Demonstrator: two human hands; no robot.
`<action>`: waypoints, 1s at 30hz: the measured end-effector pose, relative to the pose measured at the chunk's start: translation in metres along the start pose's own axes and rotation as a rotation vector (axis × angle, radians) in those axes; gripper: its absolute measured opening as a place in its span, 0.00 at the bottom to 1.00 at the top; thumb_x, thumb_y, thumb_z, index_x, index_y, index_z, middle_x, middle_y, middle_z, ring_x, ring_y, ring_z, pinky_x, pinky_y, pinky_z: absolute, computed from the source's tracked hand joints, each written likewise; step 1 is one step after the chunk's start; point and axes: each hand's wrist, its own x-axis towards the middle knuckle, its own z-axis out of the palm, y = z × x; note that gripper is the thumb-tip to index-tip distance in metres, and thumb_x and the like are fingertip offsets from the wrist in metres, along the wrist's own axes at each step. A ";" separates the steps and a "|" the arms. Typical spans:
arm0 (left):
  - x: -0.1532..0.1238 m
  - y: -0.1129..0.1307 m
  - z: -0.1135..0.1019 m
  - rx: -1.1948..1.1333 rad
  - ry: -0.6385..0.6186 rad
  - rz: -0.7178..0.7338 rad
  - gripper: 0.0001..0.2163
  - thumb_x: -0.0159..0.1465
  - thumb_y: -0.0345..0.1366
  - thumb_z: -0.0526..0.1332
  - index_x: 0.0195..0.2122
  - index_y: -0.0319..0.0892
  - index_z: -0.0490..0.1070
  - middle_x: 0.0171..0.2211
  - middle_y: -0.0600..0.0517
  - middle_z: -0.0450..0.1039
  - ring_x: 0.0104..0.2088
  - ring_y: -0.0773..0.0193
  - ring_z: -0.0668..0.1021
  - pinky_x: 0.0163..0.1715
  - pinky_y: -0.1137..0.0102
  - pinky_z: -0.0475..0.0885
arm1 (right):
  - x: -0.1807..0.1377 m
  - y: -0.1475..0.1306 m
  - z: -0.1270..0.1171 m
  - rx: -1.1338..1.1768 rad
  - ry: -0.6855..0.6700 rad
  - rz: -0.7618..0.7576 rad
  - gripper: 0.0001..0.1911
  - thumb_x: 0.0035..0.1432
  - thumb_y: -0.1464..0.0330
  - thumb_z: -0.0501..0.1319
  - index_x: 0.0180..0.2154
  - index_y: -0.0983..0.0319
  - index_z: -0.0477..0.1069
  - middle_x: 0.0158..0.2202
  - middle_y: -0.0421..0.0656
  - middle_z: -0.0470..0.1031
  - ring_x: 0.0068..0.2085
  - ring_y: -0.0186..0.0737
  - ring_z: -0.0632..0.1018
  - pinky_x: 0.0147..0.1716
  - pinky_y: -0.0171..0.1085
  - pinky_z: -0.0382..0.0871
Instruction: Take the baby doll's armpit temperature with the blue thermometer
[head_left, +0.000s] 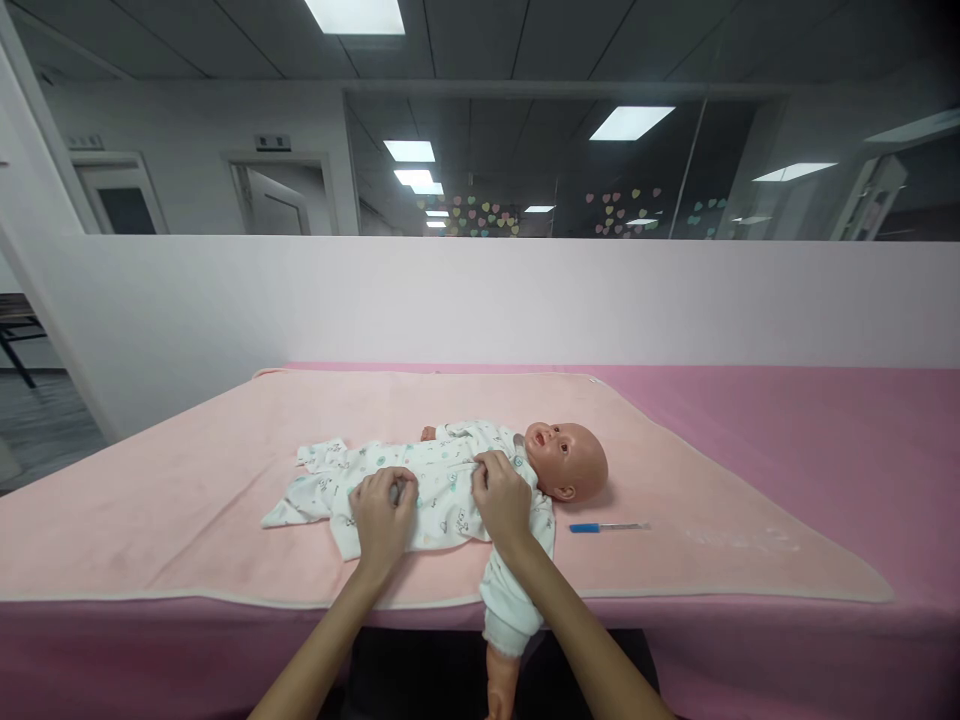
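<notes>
A baby doll (566, 462) lies on its back with its head to the right. It wears a white printed baby shirt (450, 500) and white trousers (311, 500) of the same pattern. My left hand (385, 515) is closed in a pinch at the shirt's lower front. Near the chest, my right hand (501, 500) pinches the shirt's front between thumb and fingers. One sleeved doll arm (511, 600) hangs over the table's front edge, partly behind my right forearm. The fabric right under my fingertips is hidden.
A slim stick with a blue end (585, 527) lies just right of the doll's shoulder. The peach blanket (210, 450) covers much of the pink-covered table (885, 450). A white partition (525, 300) topped with glass stands behind the table.
</notes>
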 end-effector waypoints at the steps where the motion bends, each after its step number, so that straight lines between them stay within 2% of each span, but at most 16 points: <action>1: 0.000 -0.001 0.000 -0.006 0.001 -0.003 0.06 0.58 0.36 0.53 0.28 0.44 0.68 0.29 0.55 0.72 0.37 0.61 0.70 0.43 0.63 0.55 | 0.000 0.000 0.000 0.001 -0.003 0.001 0.13 0.56 0.74 0.48 0.33 0.61 0.71 0.31 0.40 0.74 0.29 0.31 0.72 0.24 0.31 0.56; 10: 0.001 -0.005 0.001 -0.058 0.026 -0.017 0.09 0.59 0.43 0.54 0.30 0.44 0.66 0.30 0.53 0.72 0.36 0.60 0.71 0.44 0.62 0.56 | 0.001 -0.001 -0.002 0.017 -0.012 0.011 0.13 0.56 0.74 0.48 0.32 0.61 0.71 0.31 0.40 0.74 0.30 0.31 0.73 0.24 0.31 0.56; 17: 0.000 -0.001 -0.002 -0.082 0.011 -0.010 0.06 0.58 0.37 0.52 0.30 0.44 0.66 0.30 0.55 0.71 0.35 0.61 0.71 0.44 0.62 0.56 | 0.000 -0.001 -0.002 0.024 -0.017 0.024 0.13 0.56 0.74 0.49 0.32 0.60 0.71 0.31 0.39 0.74 0.29 0.31 0.72 0.23 0.31 0.55; 30: -0.001 -0.001 -0.002 -0.109 0.022 -0.006 0.04 0.58 0.35 0.50 0.28 0.43 0.62 0.31 0.54 0.71 0.35 0.62 0.71 0.46 0.61 0.57 | 0.001 -0.001 -0.002 0.029 -0.008 0.019 0.13 0.56 0.74 0.49 0.32 0.60 0.71 0.31 0.39 0.74 0.30 0.32 0.72 0.24 0.31 0.56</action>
